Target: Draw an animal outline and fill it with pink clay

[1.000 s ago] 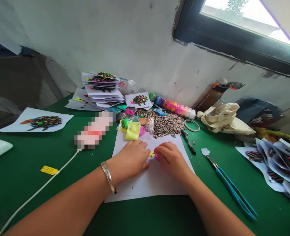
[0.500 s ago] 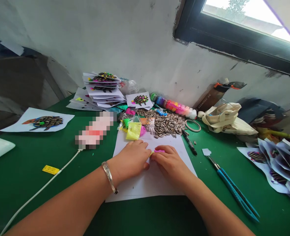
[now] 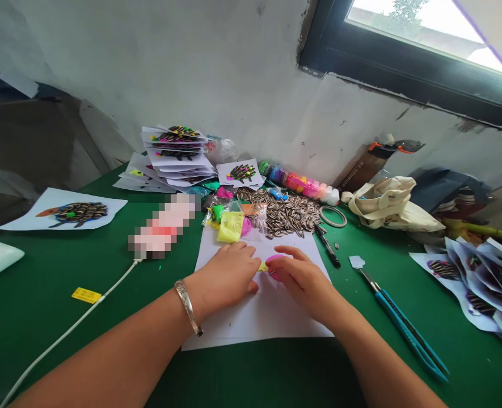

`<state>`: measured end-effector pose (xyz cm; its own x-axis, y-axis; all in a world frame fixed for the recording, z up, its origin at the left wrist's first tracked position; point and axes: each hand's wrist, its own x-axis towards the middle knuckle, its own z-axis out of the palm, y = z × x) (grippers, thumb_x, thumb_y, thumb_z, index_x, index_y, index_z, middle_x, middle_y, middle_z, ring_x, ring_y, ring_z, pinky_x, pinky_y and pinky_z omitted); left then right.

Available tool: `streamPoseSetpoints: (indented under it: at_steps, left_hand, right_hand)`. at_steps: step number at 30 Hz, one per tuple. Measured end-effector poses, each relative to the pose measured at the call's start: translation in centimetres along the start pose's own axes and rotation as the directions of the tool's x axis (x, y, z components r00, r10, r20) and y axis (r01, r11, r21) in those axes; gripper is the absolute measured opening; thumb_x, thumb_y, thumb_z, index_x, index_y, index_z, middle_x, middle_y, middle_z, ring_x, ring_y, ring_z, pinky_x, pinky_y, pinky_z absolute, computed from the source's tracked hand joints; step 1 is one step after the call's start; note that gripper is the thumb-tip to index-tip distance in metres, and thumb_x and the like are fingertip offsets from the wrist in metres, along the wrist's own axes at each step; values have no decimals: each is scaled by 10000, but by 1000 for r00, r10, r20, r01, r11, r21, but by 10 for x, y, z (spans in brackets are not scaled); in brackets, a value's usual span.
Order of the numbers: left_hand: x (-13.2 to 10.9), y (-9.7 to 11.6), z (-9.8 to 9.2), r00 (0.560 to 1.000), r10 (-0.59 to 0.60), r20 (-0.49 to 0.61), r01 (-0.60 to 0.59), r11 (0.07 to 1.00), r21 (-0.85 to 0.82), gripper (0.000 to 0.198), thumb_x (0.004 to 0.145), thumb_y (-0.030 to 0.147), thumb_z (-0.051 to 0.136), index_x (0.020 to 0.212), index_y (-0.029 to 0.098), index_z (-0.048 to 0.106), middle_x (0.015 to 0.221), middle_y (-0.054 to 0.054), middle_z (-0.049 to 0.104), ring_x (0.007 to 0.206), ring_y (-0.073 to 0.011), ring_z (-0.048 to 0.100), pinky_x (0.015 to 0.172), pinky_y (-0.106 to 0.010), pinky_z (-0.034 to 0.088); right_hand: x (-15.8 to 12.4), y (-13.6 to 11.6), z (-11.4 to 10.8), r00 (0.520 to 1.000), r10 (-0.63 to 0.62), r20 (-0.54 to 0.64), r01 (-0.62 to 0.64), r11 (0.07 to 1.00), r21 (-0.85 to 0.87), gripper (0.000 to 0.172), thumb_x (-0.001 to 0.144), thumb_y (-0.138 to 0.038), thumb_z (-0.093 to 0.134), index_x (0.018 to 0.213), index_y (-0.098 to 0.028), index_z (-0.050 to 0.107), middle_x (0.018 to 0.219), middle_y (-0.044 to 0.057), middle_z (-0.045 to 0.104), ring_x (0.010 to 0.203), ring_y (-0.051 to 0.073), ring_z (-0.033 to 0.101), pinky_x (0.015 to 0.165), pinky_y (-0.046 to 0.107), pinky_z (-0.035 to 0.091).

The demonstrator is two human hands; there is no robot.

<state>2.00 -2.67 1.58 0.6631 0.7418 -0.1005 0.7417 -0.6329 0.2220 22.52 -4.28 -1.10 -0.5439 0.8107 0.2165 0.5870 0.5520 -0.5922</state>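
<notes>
A white sheet of paper lies on the green table in front of me. On it sit a small yellow piece of clay and a round pink piece, side by side. My left hand rests flat on the paper, fingers spread, its fingertips beside the yellow piece. Over the pink piece is my right hand, fingers apart and partly covering it; a thin item at its fingertips is too small to make out. A yellow clay packet lies at the paper's top edge.
Striped seeds are piled behind the paper. A black pen, a tape roll and blue tweezers lie to the right. Stacked pictures stand at the back left, with more at far right. A white cable crosses the left side.
My right hand has lifted and spread its fingers, moving slightly right, so more of the pink and yellow pieces shows. My left hand has hardly moved.
</notes>
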Motion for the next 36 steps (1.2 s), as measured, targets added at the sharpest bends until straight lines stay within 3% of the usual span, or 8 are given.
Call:
streamPoseSetpoints:
  at_steps: [2,6,11,15,25,30,36]
  left_hand:
    - [0,1,-2,1000,-2,13,2,1000,-1,190,821,303,650,965,181,640,1041,-86,611,1024,-265,539,843,-374,433]
    - [0,1,-2,1000,-3,7,3,1000,11,182,821,308,648,944,174,641,1042,-91,611,1025,-271,540,843,-380,436]
    - [0,-1,2,1000,10,-10,-10,1000,10,185,821,312,653,947,177,640,1033,-88,610,1016,-270,543,846,-385,438]
    - [0,-1,3,1000,18,-20,-18,1000,6,183,811,311,665,942,186,641,1024,-82,610,1014,-272,543,837,-385,439]
    - [-2,-1,-2,1000,23,0,-23,1000,-15,202,832,305,647,984,172,639,1058,-91,599,1035,-270,533,879,-385,427]
    - [-2,-3,-3,998,58,23,-56,997,-49,266,849,387,638,1010,175,632,1062,-88,594,1029,-261,532,886,-366,428]
    - [-3,-4,1,998,66,-2,-66,996,-52,289,843,308,642,1093,167,613,1115,-103,587,1077,-270,523,927,-383,424]
  right_hand:
    - [-1,0,-3,1000,0,-18,0,1000,-3,260,955,-110,423,1057,-247,619,972,30,694,1284,204,422,991,375,437]
    - [-3,1,-2,998,-19,60,23,997,-79,246,941,-100,450,1010,-245,638,1107,49,659,1256,217,450,1004,408,430]
    - [-2,1,1,998,-58,26,60,996,-71,270,950,-101,427,1071,-248,618,994,44,688,1296,227,416,1024,448,415]
    - [-1,-1,2,994,-72,78,80,991,-107,261,943,-101,445,1034,-250,638,1056,55,675,1266,245,454,1064,517,357]
    - [-2,0,-3,998,-22,62,22,1000,-6,273,934,-85,453,1021,-250,652,1105,56,656,1277,217,447,1011,415,429]
    - [-3,-3,-7,1000,-5,17,5,1000,21,260,955,-116,435,1049,-242,643,1094,66,662,1265,213,463,976,386,457]
    - [-4,1,4,991,-86,100,97,988,-118,232,927,-86,482,982,-239,647,992,30,697,1260,218,468,1107,477,311]
